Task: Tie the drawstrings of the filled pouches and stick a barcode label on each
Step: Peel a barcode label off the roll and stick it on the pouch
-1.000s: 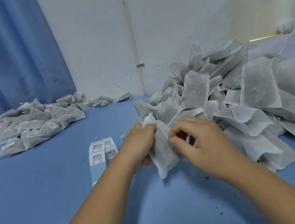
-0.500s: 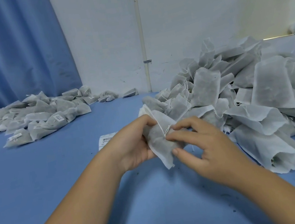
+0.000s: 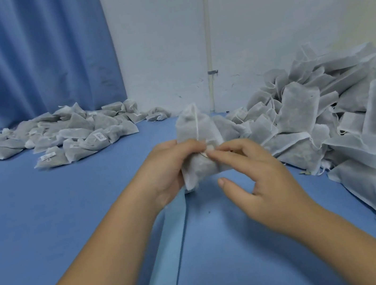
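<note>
Blue table (image 3: 45, 216) | left hand (image 3: 169, 170): fingers (image 3: 187, 145) round pouch (image 3: 195, 131) | right hand (image 3: 263, 179): fingers (image 3: 228, 150) seemingly pinching drawstring (image 3: 195, 123)

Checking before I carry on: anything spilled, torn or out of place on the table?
Nothing serious. A few dark specks lie on the table by the right pile, perhaps leaked filling. The pouch gripped by the left hand looks intact; the right hand pinches its drawstring.

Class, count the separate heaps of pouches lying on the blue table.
2: a labelled heap far left by the curtain, a bigger heap at right, running past the frame. More may lie unseen.
</note>
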Action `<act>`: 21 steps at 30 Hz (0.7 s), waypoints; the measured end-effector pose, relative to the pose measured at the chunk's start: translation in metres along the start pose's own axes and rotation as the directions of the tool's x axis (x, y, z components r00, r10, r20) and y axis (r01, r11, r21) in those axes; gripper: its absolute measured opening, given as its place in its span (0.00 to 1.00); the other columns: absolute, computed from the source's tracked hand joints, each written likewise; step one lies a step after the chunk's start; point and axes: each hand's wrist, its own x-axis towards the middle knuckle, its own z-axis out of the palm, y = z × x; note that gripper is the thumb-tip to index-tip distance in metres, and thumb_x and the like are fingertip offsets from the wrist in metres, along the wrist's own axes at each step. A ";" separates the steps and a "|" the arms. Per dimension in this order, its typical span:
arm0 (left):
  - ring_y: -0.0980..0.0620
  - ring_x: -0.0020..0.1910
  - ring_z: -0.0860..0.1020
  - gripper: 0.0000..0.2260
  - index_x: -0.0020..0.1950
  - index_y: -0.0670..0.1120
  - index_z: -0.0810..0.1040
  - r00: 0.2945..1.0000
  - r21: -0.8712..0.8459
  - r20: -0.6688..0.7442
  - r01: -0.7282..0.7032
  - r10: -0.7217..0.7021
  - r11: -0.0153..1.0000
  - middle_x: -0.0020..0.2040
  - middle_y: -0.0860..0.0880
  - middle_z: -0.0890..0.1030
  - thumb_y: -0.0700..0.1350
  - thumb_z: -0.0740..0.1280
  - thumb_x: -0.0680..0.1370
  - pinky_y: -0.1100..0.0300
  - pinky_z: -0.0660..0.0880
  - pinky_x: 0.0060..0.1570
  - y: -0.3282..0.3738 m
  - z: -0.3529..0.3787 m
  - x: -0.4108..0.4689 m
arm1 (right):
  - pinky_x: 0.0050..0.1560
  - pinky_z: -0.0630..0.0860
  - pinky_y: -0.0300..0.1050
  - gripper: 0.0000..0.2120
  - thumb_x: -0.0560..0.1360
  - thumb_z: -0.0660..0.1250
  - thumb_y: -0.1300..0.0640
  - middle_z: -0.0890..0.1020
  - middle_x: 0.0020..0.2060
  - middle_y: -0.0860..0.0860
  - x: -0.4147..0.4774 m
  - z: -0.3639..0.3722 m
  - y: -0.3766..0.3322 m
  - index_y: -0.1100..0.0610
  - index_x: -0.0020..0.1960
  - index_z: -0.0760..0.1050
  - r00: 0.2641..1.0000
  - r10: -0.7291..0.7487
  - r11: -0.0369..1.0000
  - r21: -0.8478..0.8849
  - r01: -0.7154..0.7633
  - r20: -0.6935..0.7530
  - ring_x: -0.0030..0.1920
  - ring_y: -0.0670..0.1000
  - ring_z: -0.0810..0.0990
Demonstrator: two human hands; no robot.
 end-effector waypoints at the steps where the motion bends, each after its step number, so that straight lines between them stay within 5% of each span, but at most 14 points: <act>1: 0.44 0.42 0.80 0.05 0.48 0.35 0.81 0.997 -0.018 -0.064 -0.033 0.032 0.999 0.42 0.40 0.83 0.35 0.66 0.77 0.56 0.77 0.46 0.004 -0.009 0.003 | 0.56 0.67 0.29 0.19 0.73 0.67 0.57 0.76 0.56 0.45 0.004 0.006 -0.003 0.52 0.64 0.77 0.999 0.039 0.998 0.049 -0.038 -0.015 0.55 0.38 0.74; 3: 0.44 0.45 0.79 0.09 0.54 0.34 0.80 0.987 -0.098 -0.155 -0.067 0.051 0.993 0.46 0.39 0.81 0.35 0.66 0.77 0.54 0.76 0.48 0.011 -0.030 0.009 | 0.48 0.70 0.28 0.13 0.73 0.68 0.56 0.78 0.52 0.42 0.014 0.020 -0.008 0.47 0.57 0.77 0.977 0.202 0.967 0.174 -0.188 -0.071 0.49 0.38 0.76; 6: 0.50 0.35 0.82 0.06 0.49 0.40 0.80 0.983 -0.192 -0.181 -0.041 0.006 0.981 0.43 0.43 0.82 0.37 0.63 0.78 0.59 0.81 0.37 0.013 -0.063 0.015 | 0.37 0.69 0.31 0.09 0.72 0.71 0.54 0.78 0.44 0.41 0.027 0.043 0.001 0.45 0.45 0.71 0.877 0.481 0.861 0.198 -0.468 -0.016 0.39 0.40 0.76; 10: 0.47 0.41 0.84 0.07 0.50 0.39 0.80 0.985 -0.130 -0.159 0.041 -0.062 0.991 0.46 0.42 0.84 0.36 0.62 0.78 0.49 0.82 0.44 -0.002 -0.100 0.013 | 0.42 0.77 0.48 0.12 0.72 0.71 0.49 0.81 0.41 0.49 0.025 0.071 0.016 0.51 0.46 0.69 0.734 0.664 0.714 0.170 -0.679 0.143 0.41 0.50 0.80; 14: 0.44 0.45 0.83 0.09 0.56 0.38 0.80 0.973 0.187 -0.218 0.122 -0.080 0.975 0.51 0.41 0.85 0.37 0.66 0.78 0.46 0.79 0.53 -0.017 -0.122 0.010 | 0.40 0.74 0.44 0.12 0.71 0.71 0.48 0.83 0.40 0.49 0.016 0.088 0.017 0.52 0.46 0.70 0.702 0.689 0.666 0.223 -0.712 0.182 0.39 0.49 0.81; 19: 0.40 0.45 0.84 0.32 0.68 0.66 0.64 0.965 0.294 -0.262 0.066 0.014 0.953 0.53 0.44 0.80 0.36 0.70 0.76 0.47 0.82 0.35 -0.020 -0.127 0.006 | 0.36 0.68 0.38 0.11 0.72 0.72 0.52 0.81 0.34 0.43 0.016 0.100 0.012 0.50 0.44 0.69 0.733 0.660 0.693 0.241 -0.679 0.167 0.34 0.40 0.77; 21: 0.40 0.45 0.83 0.28 0.63 0.65 0.67 0.963 0.372 -0.261 0.041 0.063 0.927 0.54 0.45 0.77 0.35 0.69 0.77 0.47 0.82 0.33 -0.021 -0.126 0.004 | 0.36 0.69 0.37 0.11 0.72 0.71 0.56 0.80 0.33 0.44 0.019 0.101 0.011 0.51 0.45 0.68 0.741 0.651 0.694 0.268 -0.668 0.163 0.33 0.42 0.76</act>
